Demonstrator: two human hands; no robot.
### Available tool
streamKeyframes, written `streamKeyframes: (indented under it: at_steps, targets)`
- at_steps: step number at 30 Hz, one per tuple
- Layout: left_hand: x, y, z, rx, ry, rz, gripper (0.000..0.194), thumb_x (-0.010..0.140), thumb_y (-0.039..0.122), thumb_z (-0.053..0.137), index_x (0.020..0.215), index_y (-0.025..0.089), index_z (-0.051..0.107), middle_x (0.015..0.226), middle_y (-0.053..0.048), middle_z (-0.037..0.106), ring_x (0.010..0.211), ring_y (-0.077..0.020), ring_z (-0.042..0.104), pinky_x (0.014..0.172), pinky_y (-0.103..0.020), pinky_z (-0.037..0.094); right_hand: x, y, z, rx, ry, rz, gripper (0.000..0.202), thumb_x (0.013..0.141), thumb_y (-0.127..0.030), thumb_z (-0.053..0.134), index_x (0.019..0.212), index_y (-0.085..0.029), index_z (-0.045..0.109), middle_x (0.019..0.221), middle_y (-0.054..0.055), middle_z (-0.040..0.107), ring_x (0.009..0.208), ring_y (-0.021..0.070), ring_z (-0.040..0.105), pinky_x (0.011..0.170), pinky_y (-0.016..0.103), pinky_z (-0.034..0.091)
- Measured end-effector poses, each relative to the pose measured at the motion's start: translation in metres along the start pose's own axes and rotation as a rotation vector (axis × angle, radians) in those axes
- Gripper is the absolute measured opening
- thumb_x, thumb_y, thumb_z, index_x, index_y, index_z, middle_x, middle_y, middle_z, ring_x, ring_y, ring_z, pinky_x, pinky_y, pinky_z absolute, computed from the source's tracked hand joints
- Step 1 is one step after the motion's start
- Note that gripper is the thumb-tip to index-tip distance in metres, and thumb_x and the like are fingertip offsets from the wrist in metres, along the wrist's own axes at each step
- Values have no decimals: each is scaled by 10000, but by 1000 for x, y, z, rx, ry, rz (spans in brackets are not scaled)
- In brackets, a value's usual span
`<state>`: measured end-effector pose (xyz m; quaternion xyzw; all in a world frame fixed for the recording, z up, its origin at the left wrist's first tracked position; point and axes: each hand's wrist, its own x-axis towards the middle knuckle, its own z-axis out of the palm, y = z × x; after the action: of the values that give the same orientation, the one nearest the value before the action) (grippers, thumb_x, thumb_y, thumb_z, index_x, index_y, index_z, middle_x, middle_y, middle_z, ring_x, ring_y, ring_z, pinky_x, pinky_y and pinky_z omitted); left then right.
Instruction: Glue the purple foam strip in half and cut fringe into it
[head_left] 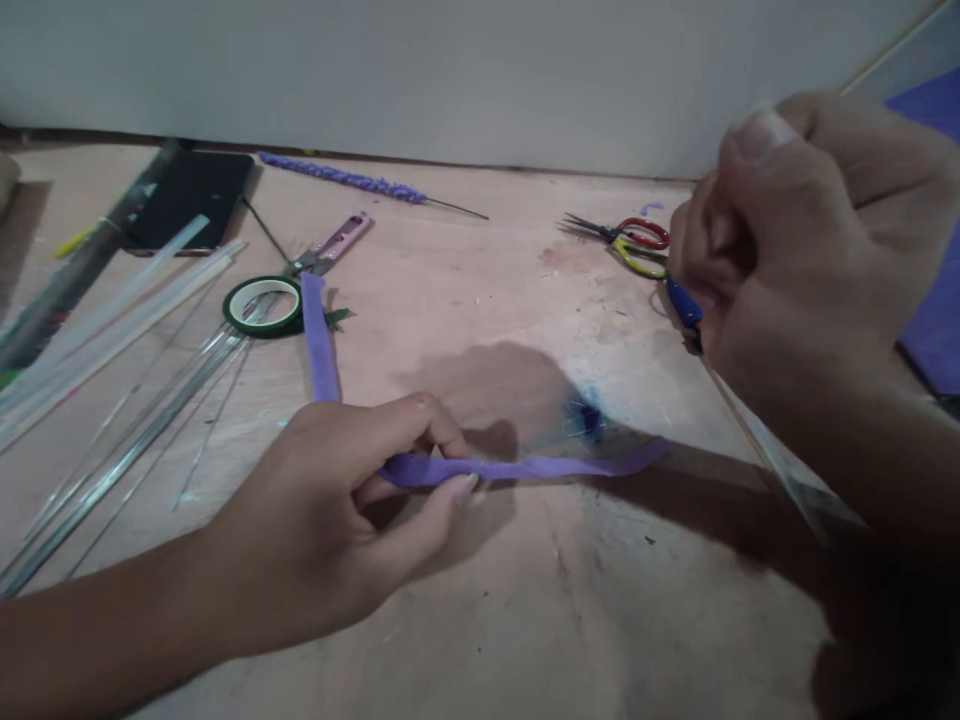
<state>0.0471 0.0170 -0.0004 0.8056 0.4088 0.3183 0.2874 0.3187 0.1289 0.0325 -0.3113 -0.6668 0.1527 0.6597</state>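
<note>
Between thumb and fingers of my left hand [375, 500] a narrow purple strip [570, 468] is pinched. One end stretches right, low over the table; another purple length [321, 345] shows behind the hand, beside a green tape roll [298, 308]. My right hand [817, 200] is raised at the right, closed into a fist with the thumb on top; whatever it may hold is hidden. Beneath it a blue object [684, 303] shows in part, next to small scissors [637, 245] with red and yellow handles.
A purple fuzzy stick on wire [345, 178] lies at the back. At the left are a dark phone [199, 200], a pink-handled cutter [337, 245], whitish sticks [127, 320] and thin wires [142, 450]. A blue stain [589, 412] marks the table; purple sheets [937, 320] lie far right.
</note>
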Motion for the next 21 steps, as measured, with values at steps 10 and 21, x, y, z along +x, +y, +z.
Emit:
streamKeyframes:
  at_steps: [10,21]
  targets:
    - [-1,4,0,-143,-78,-119,162,1051,248,661,898,248,716,594,107,524,464,-77,389,458,-198,329,-37,-37,-16,-63,-798,-107,450,1044,-156,785,1485,-181,706,1336,75,850,1218,241,800,1095,427,702]
    - [1,0,-2,-435,-136,-279,155,1025,267,759,873,243,747,660,75,595,547,-87,454,456,-157,362,-55,-50,-11,-22,-818,-308,392,940,-27,626,1210,-276,762,1274,10,916,1410,231,814,1135,393,743]
